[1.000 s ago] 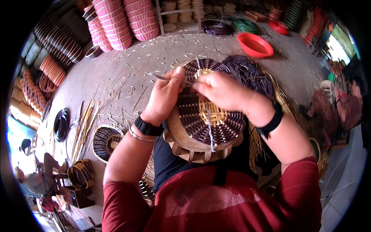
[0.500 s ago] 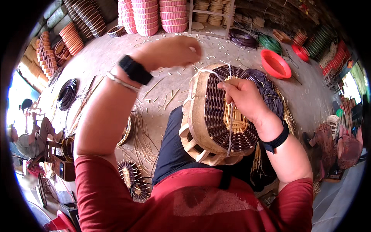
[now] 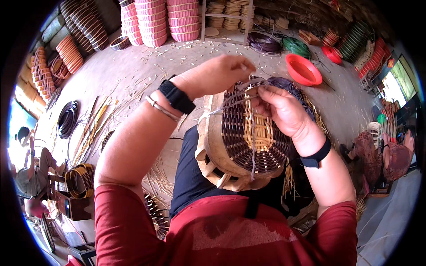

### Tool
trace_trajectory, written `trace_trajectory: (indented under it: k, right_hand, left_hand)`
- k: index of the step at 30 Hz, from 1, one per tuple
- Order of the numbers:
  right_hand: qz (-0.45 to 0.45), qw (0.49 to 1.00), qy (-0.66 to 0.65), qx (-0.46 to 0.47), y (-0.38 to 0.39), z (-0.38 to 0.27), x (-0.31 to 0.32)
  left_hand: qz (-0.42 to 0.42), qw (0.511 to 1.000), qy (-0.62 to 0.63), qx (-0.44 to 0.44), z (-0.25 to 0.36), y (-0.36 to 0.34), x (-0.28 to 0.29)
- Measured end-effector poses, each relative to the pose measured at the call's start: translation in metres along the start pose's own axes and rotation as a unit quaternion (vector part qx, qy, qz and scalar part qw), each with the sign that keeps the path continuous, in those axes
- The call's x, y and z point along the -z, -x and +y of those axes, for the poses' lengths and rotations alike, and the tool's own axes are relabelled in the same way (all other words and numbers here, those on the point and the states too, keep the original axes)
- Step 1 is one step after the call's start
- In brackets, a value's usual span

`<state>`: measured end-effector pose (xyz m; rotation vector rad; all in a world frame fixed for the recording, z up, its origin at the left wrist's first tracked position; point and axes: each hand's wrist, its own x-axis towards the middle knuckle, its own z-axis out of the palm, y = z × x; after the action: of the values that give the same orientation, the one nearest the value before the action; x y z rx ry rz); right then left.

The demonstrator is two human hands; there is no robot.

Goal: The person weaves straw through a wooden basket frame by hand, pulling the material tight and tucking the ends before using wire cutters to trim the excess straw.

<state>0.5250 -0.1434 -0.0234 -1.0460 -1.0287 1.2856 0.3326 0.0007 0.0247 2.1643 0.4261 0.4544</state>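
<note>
A wooden mould [image 3: 214, 138] rests on my lap, with an oval woven base [image 3: 230, 133] of dark brown and pale strands facing up. A thin grey cord [image 3: 253, 146] runs lengthwise over the weave, and another stretch slants in from the mould's left side. My right hand [image 3: 284, 108] pinches the cord over the upper part of the base, thumb and fingers pressed together. Just beyond the base's far edge, my left hand [image 3: 222, 75] has its fingers curled at the cord's looped part; its fingertips are partly hidden.
A red basin [image 3: 304, 69] stands on the floor to the far right, near coils of dark purple strip [image 3: 264, 43] and green strip [image 3: 296, 46]. Stacked pink baskets [image 3: 150, 22] stand at the back. Loose strips [image 3: 95, 126] lie at left; other people sit at both sides.
My left hand has moved right and nearer the base, toward my right hand. The cord now forms a loop between them. The whole view has shifted a little.
</note>
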Motion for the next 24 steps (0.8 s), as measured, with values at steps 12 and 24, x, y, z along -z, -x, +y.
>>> trace_trajectory:
  k: [12, 24]
  right_hand:
    - [-0.065, 0.687, 0.584, 0.427, 0.006, -0.036, 0.0]
    - [-0.028, 0.762, 0.533, 0.366, 0.021, -0.006, 0.037]
  left_hand:
    - [-0.235, 0.915, 0.299, 0.135, -0.029, 0.0, -0.02]
    - [-0.061, 0.978, -0.168, -0.103, -0.041, 0.018, 0.009]
